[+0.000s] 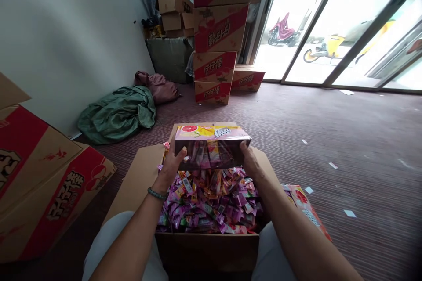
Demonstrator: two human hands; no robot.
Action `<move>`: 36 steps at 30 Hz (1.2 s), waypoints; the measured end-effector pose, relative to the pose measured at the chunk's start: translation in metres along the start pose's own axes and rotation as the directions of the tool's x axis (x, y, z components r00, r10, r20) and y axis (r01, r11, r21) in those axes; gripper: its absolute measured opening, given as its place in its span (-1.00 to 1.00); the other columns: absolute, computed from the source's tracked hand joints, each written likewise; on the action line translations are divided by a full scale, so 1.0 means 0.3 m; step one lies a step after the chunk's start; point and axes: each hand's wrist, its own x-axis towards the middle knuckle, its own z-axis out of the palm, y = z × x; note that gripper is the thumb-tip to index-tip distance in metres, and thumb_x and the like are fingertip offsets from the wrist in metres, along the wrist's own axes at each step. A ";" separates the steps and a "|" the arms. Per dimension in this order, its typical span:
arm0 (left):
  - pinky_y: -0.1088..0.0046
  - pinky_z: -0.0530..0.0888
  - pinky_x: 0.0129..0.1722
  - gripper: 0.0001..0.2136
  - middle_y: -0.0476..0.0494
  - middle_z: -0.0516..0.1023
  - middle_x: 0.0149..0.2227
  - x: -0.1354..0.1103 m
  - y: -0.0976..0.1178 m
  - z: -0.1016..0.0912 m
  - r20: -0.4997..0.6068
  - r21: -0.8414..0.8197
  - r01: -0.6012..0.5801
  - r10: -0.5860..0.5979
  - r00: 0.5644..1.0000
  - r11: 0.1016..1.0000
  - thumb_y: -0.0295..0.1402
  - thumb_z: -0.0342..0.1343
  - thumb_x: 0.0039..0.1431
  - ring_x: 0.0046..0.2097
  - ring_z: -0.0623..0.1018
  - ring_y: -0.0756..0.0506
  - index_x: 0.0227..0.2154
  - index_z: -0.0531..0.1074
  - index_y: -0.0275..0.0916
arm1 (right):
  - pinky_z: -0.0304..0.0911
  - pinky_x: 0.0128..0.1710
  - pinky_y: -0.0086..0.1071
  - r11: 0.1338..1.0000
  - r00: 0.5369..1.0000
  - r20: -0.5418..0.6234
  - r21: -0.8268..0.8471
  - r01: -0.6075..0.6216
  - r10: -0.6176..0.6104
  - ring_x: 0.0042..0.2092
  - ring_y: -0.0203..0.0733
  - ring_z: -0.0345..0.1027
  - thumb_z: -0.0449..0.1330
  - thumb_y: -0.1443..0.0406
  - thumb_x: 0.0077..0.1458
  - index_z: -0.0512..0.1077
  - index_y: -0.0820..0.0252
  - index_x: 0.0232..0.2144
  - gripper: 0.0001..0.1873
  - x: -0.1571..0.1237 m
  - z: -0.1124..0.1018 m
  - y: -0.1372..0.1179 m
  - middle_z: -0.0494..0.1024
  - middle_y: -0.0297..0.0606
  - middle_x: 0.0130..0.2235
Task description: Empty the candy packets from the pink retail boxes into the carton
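Observation:
Between my two hands is a candy display box (212, 147), pink and yellow on top with a grapefruit picture. Its dark side facing me shows wrapped candies through what looks like a clear window. My left hand (171, 162) grips the left end, thumb on the near side. At the right end my right hand (249, 158) clasps it the same way. Right below stands an open cardboard carton (207, 246) between my knees, heaped with small purple and orange candy packets (211, 204). The held box hides the carton's far part.
A large red and brown carton (66, 184) stands at left. Green cloth (118, 112) and a maroon sack (158, 88) lie by the wall. Stacked cartons (214, 30) rise ahead, near glass doors (316, 30). Flat printed packaging (306, 206) lies right, with paper scraps (349, 213) on the floor.

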 end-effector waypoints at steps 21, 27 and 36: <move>0.25 0.50 0.04 -0.63 -0.07 0.60 -0.03 0.008 0.016 0.023 -0.182 -0.436 0.114 -0.212 0.960 0.893 -0.21 0.14 0.20 0.00 0.56 -0.13 0.06 0.41 -0.10 | 0.18 0.15 -0.14 0.896 0.951 0.091 -0.318 0.309 -0.295 0.07 -0.04 0.34 0.24 0.10 0.06 0.51 0.00 -0.12 -0.68 -0.052 0.119 0.071 0.53 -0.21 -0.04; 0.12 0.52 0.02 -0.60 -0.12 0.58 0.00 -0.034 -0.018 0.088 -0.084 -0.457 0.277 -0.351 0.933 0.845 -0.14 0.06 0.25 0.00 0.57 -0.18 0.12 0.37 -0.07 | 0.07 0.23 -0.16 0.670 0.876 0.197 -0.577 0.467 -0.441 0.21 -0.01 0.17 0.22 0.19 0.06 0.51 -0.10 -0.11 -0.71 -0.044 0.152 0.064 0.48 -0.25 0.03; 0.05 0.50 0.04 -0.64 -0.07 0.60 -0.05 -0.048 -0.085 0.086 0.072 -0.472 0.455 -0.482 0.873 0.755 -0.17 0.06 0.25 -0.02 0.57 -0.17 0.10 0.37 -0.03 | 0.30 -0.26 -0.36 0.886 0.956 0.200 -0.372 0.277 -0.215 -0.39 -0.23 0.32 0.15 0.25 0.02 0.52 0.13 -0.41 -0.84 0.001 0.147 0.090 0.46 -0.36 -0.48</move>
